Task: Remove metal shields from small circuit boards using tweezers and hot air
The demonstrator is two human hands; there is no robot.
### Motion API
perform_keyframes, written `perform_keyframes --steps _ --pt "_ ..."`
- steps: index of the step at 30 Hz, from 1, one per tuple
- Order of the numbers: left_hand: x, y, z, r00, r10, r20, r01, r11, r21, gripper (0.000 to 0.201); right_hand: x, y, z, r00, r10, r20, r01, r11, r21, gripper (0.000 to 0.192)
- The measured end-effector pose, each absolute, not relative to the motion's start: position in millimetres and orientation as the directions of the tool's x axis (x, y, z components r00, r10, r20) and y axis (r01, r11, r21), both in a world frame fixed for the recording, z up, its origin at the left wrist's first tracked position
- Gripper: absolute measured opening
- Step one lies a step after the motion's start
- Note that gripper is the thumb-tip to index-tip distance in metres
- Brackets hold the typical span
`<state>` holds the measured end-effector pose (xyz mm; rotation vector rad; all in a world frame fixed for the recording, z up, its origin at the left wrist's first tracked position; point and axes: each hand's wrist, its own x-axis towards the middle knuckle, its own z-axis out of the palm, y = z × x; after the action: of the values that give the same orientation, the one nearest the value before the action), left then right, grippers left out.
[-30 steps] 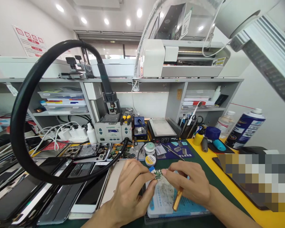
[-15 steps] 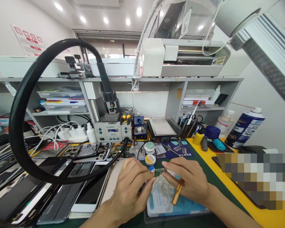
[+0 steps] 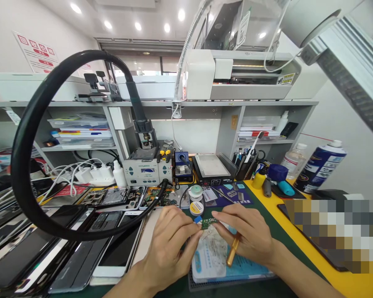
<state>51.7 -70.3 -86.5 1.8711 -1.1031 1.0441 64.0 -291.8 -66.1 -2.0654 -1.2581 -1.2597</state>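
Note:
A small green circuit board (image 3: 208, 224) with a blue tab (image 3: 198, 219) at its left end is held up between both hands. My left hand (image 3: 170, 242) pinches its left end between thumb and fingers. My right hand (image 3: 247, 229) grips the right end with its fingertips. A gold-coloured, pen-like handle (image 3: 233, 251) is also tucked in my right hand, pointing down; its other end is hidden by the fingers. Beneath the hands lies a blue and white box (image 3: 211, 265) on the green mat (image 3: 286, 248).
Several phones (image 3: 83, 244) lie in a row at left, under the looping black hose (image 3: 18, 165) of a rework station (image 3: 146, 170). Round tins (image 3: 196, 208) sit just behind the hands. A heating plate (image 3: 213, 167) stands at the back; a spray can (image 3: 320, 167) at right.
Almost nothing differs. The circuit board and both hands have shifted very slightly, and the grip on the board is the same.

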Motion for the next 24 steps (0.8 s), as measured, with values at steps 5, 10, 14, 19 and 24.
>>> perform_keyframes --steps 5,10,14,19,24 --pt "51.7 -70.0 -87.2 0.318 -0.329 0.889 -0.907 -0.379 0.184 0.020 62.4 -291.8 -67.5 0.227 0.457 0.860 0.877 -0.480 0.023 0.020" --pt "53.1 -69.8 -86.6 0.318 -0.327 0.890 -0.903 -0.390 0.180 0.020 61.5 -292.5 -67.6 0.392 0.420 0.819 0.889 -0.404 -0.218 0.023" --pt "53.4 -70.0 -87.2 0.326 -0.329 0.887 -0.898 -0.400 0.182 0.020 61.0 -293.1 -65.6 0.457 0.425 0.781 0.882 -0.329 -0.337 0.024" --pt "54.6 -71.0 -87.2 0.342 -0.328 0.881 -0.892 -0.408 0.195 0.018 60.7 -292.4 -64.8 0.478 0.424 0.769 0.875 -0.304 -0.377 0.024" --pt "55.1 -70.1 -88.8 0.369 -0.327 0.870 -0.882 -0.419 0.217 0.019 59.9 -292.1 -65.0 0.489 0.428 0.760 0.869 -0.309 -0.386 0.022"
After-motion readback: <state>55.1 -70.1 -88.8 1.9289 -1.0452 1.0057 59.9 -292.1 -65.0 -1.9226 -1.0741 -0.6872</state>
